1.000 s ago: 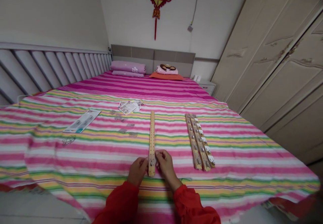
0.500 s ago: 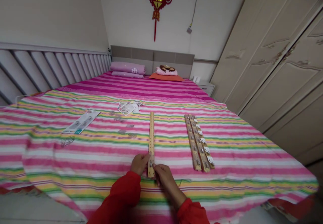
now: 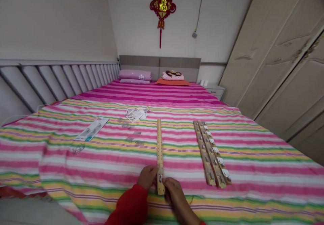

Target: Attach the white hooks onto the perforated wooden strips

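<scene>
"Where were the hands?"

"Left hand (image 3: 147,177) curled against the wooden strip (image 3: 159,150), right hand (image 3: 174,190) closed near its metal fitting (image 3: 160,178); exact pinch unclear."

"And the handling?"

"Both steadied the near end, strip lying straight on the striped bedspread (image 3: 76,171)"

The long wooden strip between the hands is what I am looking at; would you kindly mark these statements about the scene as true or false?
1. The left hand and the right hand are both at the near end of the long wooden strip. True.
2. More strips lie to the left of the hands. False: the wooden strips with white fittings lie to the right.
3. The long strip stands on its end. False: it lies along the striped bedsheet.
4. A red sleeve covers the left forearm. True.
5. A red knot ornament hangs above the headboard. True.
</scene>
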The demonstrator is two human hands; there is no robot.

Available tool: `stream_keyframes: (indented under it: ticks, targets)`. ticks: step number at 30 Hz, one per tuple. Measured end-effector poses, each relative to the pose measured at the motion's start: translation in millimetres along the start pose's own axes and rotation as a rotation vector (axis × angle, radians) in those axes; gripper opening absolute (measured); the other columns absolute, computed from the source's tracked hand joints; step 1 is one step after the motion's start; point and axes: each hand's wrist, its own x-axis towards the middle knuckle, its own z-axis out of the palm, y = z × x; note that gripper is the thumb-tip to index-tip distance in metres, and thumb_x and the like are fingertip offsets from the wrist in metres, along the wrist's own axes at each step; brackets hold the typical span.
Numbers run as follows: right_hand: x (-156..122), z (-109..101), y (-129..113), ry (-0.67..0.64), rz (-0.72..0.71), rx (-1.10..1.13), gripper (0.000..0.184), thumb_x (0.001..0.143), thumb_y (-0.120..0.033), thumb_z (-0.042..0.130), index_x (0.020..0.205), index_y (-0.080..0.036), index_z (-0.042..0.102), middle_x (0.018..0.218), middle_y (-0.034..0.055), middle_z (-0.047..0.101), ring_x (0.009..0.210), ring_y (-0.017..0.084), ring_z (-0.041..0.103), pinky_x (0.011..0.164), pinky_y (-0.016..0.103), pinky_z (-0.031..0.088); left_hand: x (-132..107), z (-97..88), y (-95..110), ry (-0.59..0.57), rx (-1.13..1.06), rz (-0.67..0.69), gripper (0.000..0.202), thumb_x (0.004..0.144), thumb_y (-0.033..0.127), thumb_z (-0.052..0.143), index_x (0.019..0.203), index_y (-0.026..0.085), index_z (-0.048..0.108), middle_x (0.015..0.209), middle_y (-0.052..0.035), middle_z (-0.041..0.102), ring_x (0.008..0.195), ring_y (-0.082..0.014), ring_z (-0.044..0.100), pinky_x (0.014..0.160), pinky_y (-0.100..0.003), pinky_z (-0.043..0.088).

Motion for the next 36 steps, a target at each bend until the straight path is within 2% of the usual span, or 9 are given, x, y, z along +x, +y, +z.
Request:
stream_keyframes:
  ticks: [3,9,11,14,19,23,27,31,36]
  targets:
    - [-5.1,-4.7,-1.2,-0.054,0.056,-0.092,0.048,0.067,-0.063,0.061,0.051,-0.019,0.050,0.036,-0.0054,0.046,0.026,0.005,0.030,0.032,0.022,0.014,-3.2,-20.8,14.8,-0.030,0.038,-0.004,0.048,0.073,0.063,0.044,0.059,0.018,0.054,0.049,-0.0007,0.057,0.041,-0.0150,0.053,0.046,-0.027,0.039]
    - [-6.2,-10.4,4.0,-0.040,0.057,-0.071,0.058,0.063,-0.075,0.056,0.053,-0.019,0.047,0.035,-0.0054,0.046,0.022,0.003,0.027,0.029,0.020,0.009,25.9,-71.6,30.4,0.536,0.453,0.561,0.013,0.070,0.029,0.052,0.071,0.020,0.061,0.070,-0.0024,0.059,0.067,-0.0168,0.056,0.066,-0.029,0.046]
    - [-7.4,-12.0,3.5,-0.042,0.046,-0.054,0.058,0.061,-0.075,0.058,0.053,-0.019,0.047,0.035,-0.0059,0.045,0.023,0.003,0.026,0.029,0.019,0.010,42.1,-83.2,29.2,0.646,0.505,0.665,0.020,0.068,0.021,0.050,0.082,0.019,0.065,0.083,-0.0063,0.060,0.081,-0.0205,0.057,0.077,-0.033,0.047]
    - [-11.2,-15.2,-0.4,-0.041,0.036,-0.028,0.055,0.064,-0.072,0.060,0.060,-0.017,0.053,0.037,-0.0059,0.046,0.025,0.003,0.026,0.030,0.019,0.011,64.0,-94.8,28.0,0.744,0.560,0.683,0.029,0.069,0.017,0.046,0.090,0.017,0.066,0.090,-0.0104,0.061,0.091,-0.0240,0.056,0.086,-0.037,0.045]
    - [-14.9,-20.1,-5.1,-0.010,0.032,0.000,0.054,0.064,-0.070,0.062,0.067,-0.016,0.059,0.038,-0.0054,0.047,0.027,0.003,0.027,0.032,0.019,0.010,82.5,-104.7,30.9,0.650,0.603,0.599,0.020,0.068,0.023,0.050,0.079,0.019,0.067,0.077,-0.0077,0.063,0.081,-0.0235,0.058,0.079,-0.035,0.047]
    - [-14.5,-22.0,-12.8,0.023,0.006,-0.004,0.053,0.064,-0.068,0.063,0.068,-0.016,0.060,0.039,-0.0057,0.046,0.028,0.003,0.026,0.032,0.019,0.011,76.7,-106.5,34.7,0.601,0.589,0.580,0.017,0.070,0.026,0.049,0.065,0.020,0.064,0.069,-0.0061,0.063,0.071,-0.0209,0.057,0.071,-0.032,0.046]
    - [-14.4,-19.5,-34.6,0.055,-0.055,-0.045,0.051,0.064,-0.066,0.065,0.059,-0.016,0.056,0.041,-0.0054,0.045,0.032,0.004,0.026,0.034,0.019,0.013,51.7,-96.9,43.6,0.607,0.392,0.526,0.020,0.070,0.036,0.054,0.070,0.020,0.066,0.067,-0.0035,0.063,0.064,-0.0171,0.055,0.064,-0.028,0.045]
    - [-11.4,-7.0,-60.6,0.046,-0.170,-0.094,0.048,0.059,-0.062,0.071,0.058,-0.017,0.056,0.045,-0.0048,0.047,0.038,0.006,0.032,0.037,0.020,0.019,13.8,-72.3,55.3,0.587,0.055,0.409,0.031,0.063,0.046,0.063,0.075,0.018,0.068,0.068,-0.0033,0.067,0.062,-0.0158,0.057,0.062,-0.026,0.048]
    - [-5.2,16.5,-77.3,0.022,-0.236,-0.101,0.045,0.057,-0.059,0.073,0.061,-0.017,0.057,0.045,-0.0066,0.044,0.039,0.006,0.032,0.037,0.020,0.022,-28.4,-37.0,60.0,0.486,-0.041,0.379,0.035,0.061,0.049,0.067,0.074,0.017,0.067,0.070,-0.0050,0.069,0.067,-0.0176,0.061,0.063,-0.027,0.049]
